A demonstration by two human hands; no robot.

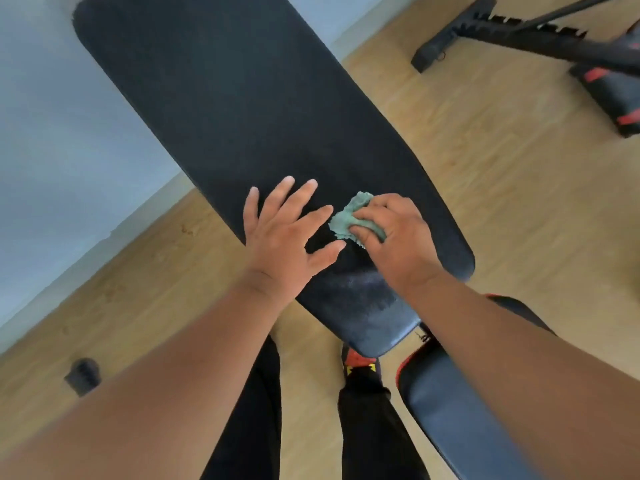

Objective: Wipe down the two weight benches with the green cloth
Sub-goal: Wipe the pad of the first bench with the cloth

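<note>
A long black padded back pad of the weight bench (242, 109) runs from the upper left down to the centre. My right hand (398, 237) presses the crumpled green cloth (346, 220) onto the lower part of this pad, fingers curled over it. My left hand (284, 233) lies flat on the pad just left of the cloth, fingers spread, holding nothing. A pale smeared patch shows on the pad below the hands. The bench's seat pad (450, 410), black with red trim, sits at the lower right under my right forearm.
A second bench (519, 32), black with red accents, lies on the wooden floor at the upper right. A pale wall and skirting run along the left. A black frame foot (83, 375) stands on the floor at lower left. My legs and a shoe (360, 362) are below the pad.
</note>
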